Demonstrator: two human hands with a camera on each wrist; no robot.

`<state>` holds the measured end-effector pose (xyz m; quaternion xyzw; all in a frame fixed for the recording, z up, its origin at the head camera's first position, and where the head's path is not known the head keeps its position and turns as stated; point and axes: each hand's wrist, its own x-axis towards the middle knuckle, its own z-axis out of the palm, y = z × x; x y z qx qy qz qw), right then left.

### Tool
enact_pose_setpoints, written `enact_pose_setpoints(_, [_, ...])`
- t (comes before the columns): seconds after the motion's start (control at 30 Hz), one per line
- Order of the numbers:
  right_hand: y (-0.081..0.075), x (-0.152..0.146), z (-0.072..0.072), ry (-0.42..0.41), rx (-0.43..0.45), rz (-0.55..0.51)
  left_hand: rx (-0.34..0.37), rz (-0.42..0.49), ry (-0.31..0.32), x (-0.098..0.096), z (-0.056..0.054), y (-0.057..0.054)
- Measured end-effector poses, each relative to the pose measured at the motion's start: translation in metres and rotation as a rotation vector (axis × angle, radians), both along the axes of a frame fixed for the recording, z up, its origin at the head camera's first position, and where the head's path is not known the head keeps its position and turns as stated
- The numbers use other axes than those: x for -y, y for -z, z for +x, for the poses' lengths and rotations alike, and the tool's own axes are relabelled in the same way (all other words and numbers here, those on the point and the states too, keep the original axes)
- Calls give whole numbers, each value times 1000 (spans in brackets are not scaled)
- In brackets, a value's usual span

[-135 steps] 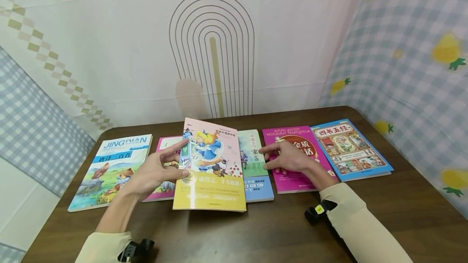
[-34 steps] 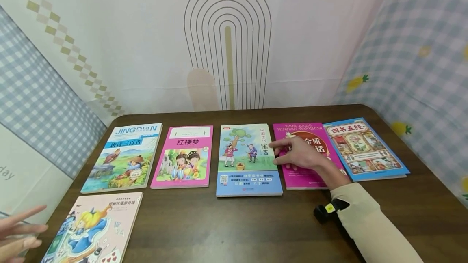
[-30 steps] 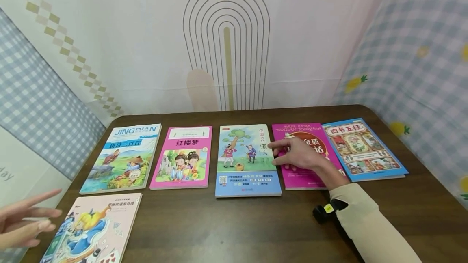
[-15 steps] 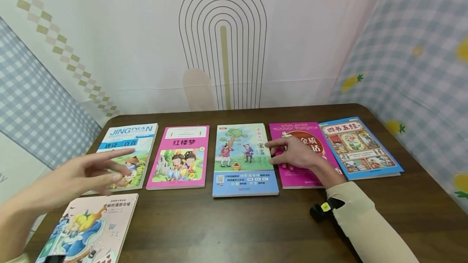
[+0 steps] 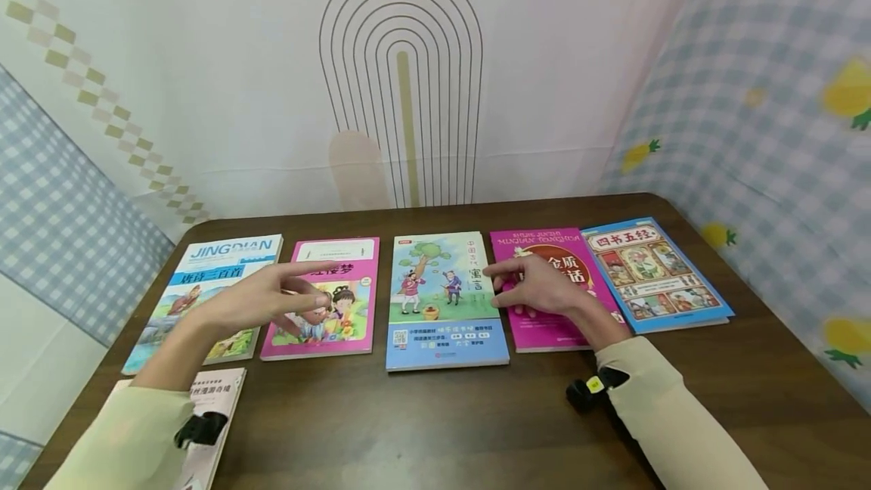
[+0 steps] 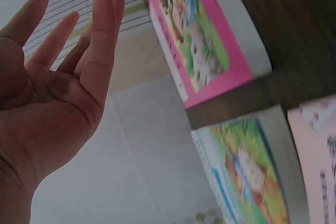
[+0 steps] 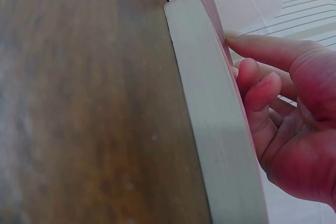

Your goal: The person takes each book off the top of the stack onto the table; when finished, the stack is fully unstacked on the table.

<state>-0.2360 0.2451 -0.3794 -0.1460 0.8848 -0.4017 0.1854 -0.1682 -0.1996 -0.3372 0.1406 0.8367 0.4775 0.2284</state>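
Observation:
My left hand [image 5: 261, 297] hovers over a pink-bordered paperback book [image 5: 354, 335], partly covering its cover. Its fingers are extended and hold nothing, as the left wrist view also shows. Near the table's middle lies a green and blue book [image 5: 445, 342] with a tree and two figures on it. At that book's right edge rest the thumb and forefinger of my right hand [image 5: 544, 289]. The hand's other fingers are loosely bent over a magenta book [image 5: 554, 335], which it partly hides. In the right wrist view fingertips [image 7: 233, 36] are by a book's edge.
A book lettered JINGDIAN [image 5: 231, 244] lies at the table's left. A pale pink book [image 5: 221, 403] lies in front of it, partly under my left sleeve. A blue-bordered book [image 5: 656, 274] sits at the right. Patterned cloth [image 5: 265, 97] hangs behind the brown table [image 5: 408, 429].
Earlier my left hand held the pale pink book over the middle; that book now lies front left. Since then the left hand has come back rightward without it. The right hand has barely moved.

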Motion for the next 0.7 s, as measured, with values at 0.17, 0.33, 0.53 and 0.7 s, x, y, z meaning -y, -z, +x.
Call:
enact_pose_setpoints(0.17, [-1, -2, 1, 10, 4, 2, 9, 9, 7, -20, -14, 11])
enact_pose_setpoints(0.33, [1, -4, 2, 25, 12, -1, 30, 11, 18, -40, -25, 22])
enact_pose_setpoints(0.53, [1, -1, 2, 25, 9, -2, 27, -14, 43, -58, -38, 32])
enact_pose_setpoints(0.7, [-1, 1, 1, 21, 11, 9, 41, 1, 61, -66, -46, 37])
